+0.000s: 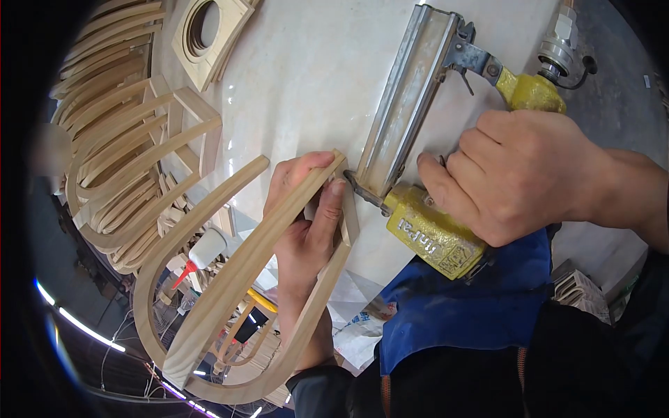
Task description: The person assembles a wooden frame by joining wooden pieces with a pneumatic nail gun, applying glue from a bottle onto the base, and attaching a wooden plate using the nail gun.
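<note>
My left hand [306, 209] is closed around the end of a curved wooden frame [240, 254], thumb on one side and fingers on the other. Pale bent strips of the frame sweep down and to the left in a U shape. In my right hand [519, 181] is a yellow nail gun [435, 233], its handle wrapped by the fingers. The gun's long metal magazine [411, 90] points up the view. Its nose is right beside the held wooden end; whether they touch I cannot tell.
Many similar curved wooden frames [139, 132] are stacked at the left. Flat wooden plates with a round hole [226, 42] lie on the pale table [306, 76]. A white glue bottle with a red tip [208, 249] is behind the frame. An air hose coupling [557, 45] joins the gun.
</note>
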### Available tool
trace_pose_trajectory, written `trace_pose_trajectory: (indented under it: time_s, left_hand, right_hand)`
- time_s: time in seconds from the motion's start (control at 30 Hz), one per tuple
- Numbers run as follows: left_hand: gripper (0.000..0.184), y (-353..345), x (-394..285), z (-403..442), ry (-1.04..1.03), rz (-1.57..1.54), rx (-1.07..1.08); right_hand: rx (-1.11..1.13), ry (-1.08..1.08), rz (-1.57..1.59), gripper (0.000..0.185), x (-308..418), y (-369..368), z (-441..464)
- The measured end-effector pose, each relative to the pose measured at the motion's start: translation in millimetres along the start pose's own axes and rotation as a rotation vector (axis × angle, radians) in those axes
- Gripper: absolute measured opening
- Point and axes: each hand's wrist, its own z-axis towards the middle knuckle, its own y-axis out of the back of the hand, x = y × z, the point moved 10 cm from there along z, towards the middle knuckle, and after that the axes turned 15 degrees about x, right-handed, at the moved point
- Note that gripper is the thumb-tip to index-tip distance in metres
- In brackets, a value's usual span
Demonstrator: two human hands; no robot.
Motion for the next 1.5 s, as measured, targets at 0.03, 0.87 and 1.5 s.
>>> trace_pose_trajectory:
  time_s: [0.03, 0.87, 1.5]
  left_hand:
    - [0.031, 0, -1, 0, -0.003, -0.004, -0.002]
    - [0.046, -1, 8, -8, 0.054, -0.150, 0.008]
    - [0.031, 85, 44, -223, 0.298, 0.171, -0.681]
  right_hand:
    - [-0.019, -0.006, 0.001, 0.009, 0, 1, -1]
    - [0.117, -0.228, 0.032, 0.031, -48, 6, -8]
    - [-0.173, -0.347, 0.854, 0.041, -24, 68, 65]
